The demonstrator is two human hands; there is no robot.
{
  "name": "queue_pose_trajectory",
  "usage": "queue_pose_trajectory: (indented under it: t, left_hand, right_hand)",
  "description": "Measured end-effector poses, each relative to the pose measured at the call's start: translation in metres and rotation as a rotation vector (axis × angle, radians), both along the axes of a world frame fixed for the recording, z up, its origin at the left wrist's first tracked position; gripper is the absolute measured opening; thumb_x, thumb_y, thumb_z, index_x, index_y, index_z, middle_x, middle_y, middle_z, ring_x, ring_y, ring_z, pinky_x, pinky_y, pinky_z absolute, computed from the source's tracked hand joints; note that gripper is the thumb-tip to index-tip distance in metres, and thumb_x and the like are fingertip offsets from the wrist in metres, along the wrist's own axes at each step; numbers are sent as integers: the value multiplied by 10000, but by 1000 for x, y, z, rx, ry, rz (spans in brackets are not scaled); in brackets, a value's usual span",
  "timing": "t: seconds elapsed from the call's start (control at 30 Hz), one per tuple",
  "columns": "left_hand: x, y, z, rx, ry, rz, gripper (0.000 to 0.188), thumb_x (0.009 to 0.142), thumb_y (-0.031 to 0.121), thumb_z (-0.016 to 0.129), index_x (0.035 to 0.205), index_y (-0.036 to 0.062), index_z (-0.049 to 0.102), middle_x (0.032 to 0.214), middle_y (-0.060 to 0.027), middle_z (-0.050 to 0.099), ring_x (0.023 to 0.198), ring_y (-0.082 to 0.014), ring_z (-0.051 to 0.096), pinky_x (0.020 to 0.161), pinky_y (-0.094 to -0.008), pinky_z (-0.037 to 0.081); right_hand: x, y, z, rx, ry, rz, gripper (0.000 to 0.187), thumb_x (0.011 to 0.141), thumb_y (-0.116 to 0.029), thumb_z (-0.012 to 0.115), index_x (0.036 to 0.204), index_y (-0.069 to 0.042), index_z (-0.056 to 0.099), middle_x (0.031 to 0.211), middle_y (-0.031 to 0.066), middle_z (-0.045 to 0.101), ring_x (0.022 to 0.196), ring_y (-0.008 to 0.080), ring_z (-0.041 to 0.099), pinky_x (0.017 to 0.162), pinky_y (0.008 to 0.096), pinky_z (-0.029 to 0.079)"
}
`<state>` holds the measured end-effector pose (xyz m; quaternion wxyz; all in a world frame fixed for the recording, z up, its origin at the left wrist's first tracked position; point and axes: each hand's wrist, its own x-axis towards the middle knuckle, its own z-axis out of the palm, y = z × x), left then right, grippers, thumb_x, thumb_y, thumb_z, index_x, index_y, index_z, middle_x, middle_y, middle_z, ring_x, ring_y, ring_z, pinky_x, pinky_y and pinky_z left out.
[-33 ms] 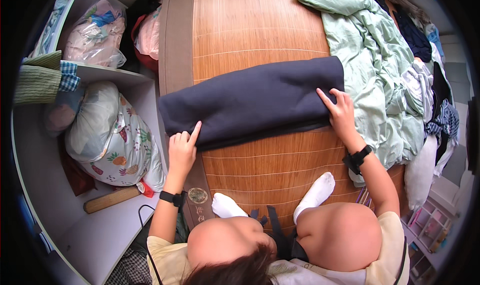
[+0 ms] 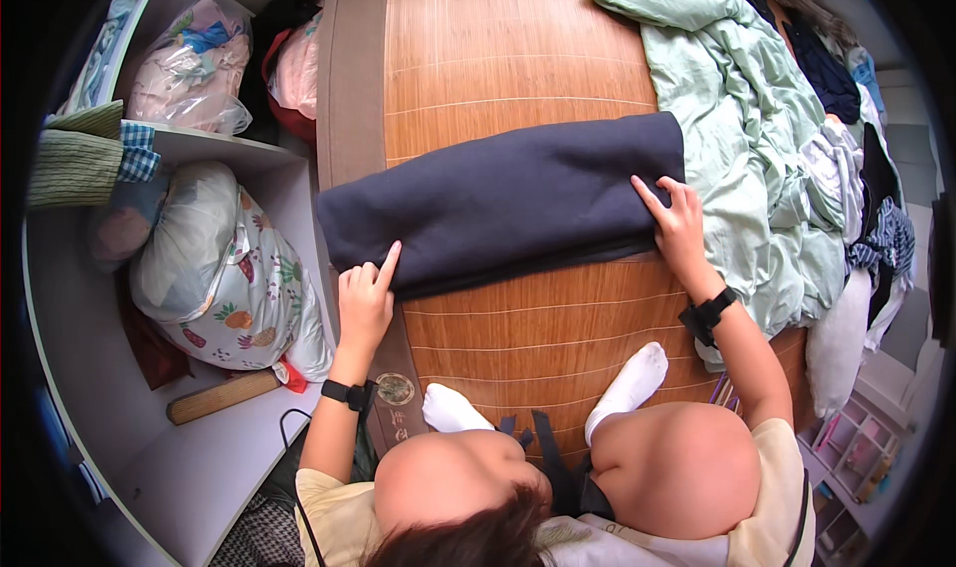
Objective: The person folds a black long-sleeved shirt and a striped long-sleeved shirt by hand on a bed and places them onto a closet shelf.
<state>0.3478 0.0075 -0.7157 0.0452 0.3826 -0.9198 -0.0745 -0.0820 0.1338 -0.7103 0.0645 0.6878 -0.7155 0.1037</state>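
Observation:
A dark navy folded cloth [image 2: 508, 204] lies across a bamboo mat [image 2: 498, 49] on the bed. My left hand [image 2: 364, 303] rests at the cloth's left end, index finger stretched onto its edge and the other fingers curled. My right hand [image 2: 679, 226] lies flat on the cloth's right end with its fingers spread. Neither hand grips anything. Each wrist wears a black band. My knees and white socks [image 2: 627, 383] are on the mat just below the cloth.
A pale green quilt [image 2: 742, 109] is bunched at the right of the mat, with a pile of clothes [image 2: 856, 169] beyond it. On the left, grey shelves [image 2: 229, 149] hold bagged bedding [image 2: 214, 268], and a wooden stick [image 2: 221, 398] lies below.

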Motion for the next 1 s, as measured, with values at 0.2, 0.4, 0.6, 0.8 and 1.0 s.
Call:
queue_pose_trajectory:
  t: [0.2, 0.4, 0.6, 0.8, 1.0]
  left_hand:
    - [11, 1, 18, -35, 163, 27, 664, 591, -29, 591, 1243, 97, 565, 709, -60, 425, 688, -242, 444, 706, -349, 396]
    - [12, 18, -2, 261, 158, 66, 624, 656, -16, 591, 1269, 86, 534, 698, -34, 466, 675, -189, 492, 730, -335, 394]
    - [-1, 8, 18, 120, 297, 29, 479, 686, 2, 616, 1159, 67, 568, 838, -89, 514, 772, -245, 524, 723, -368, 424]
    - [-80, -40, 54, -112, 542, 48, 479, 831, 225, 591, 1268, 53, 496, 1317, -171, 450, 1241, -354, 396, 1029, -438, 284]
    - [-133, -20, -7, -45, 110, -36, 634, 863, 438, 532, 1413, 177, 355, 1477, -125, 280, 1375, -325, 216, 1093, -557, 93]
  right_hand:
    - [6, 4, 16, -113, -154, -19, 664, 570, 71, 519, 1190, -143, 626, 1040, 72, 535, 952, 265, 496, 837, 365, 393]
    - [11, 21, -7, -21, -34, -109, 691, 635, 88, 509, 1267, -187, 565, 1157, 83, 514, 1036, 271, 489, 880, 379, 382]
    - [9, 25, 2, 56, -167, -60, 673, 632, 71, 533, 1262, -163, 562, 1130, 100, 516, 1026, 280, 486, 884, 387, 384]
    - [-12, 9, 17, -65, -179, 101, 273, 685, 55, 538, 919, -54, 628, 837, 72, 610, 806, 274, 571, 837, 389, 413]
    - [75, -93, 50, -251, -198, 43, 517, 822, -268, 584, 1321, -177, 489, 1400, 109, 406, 1310, 295, 334, 1074, 516, 194]
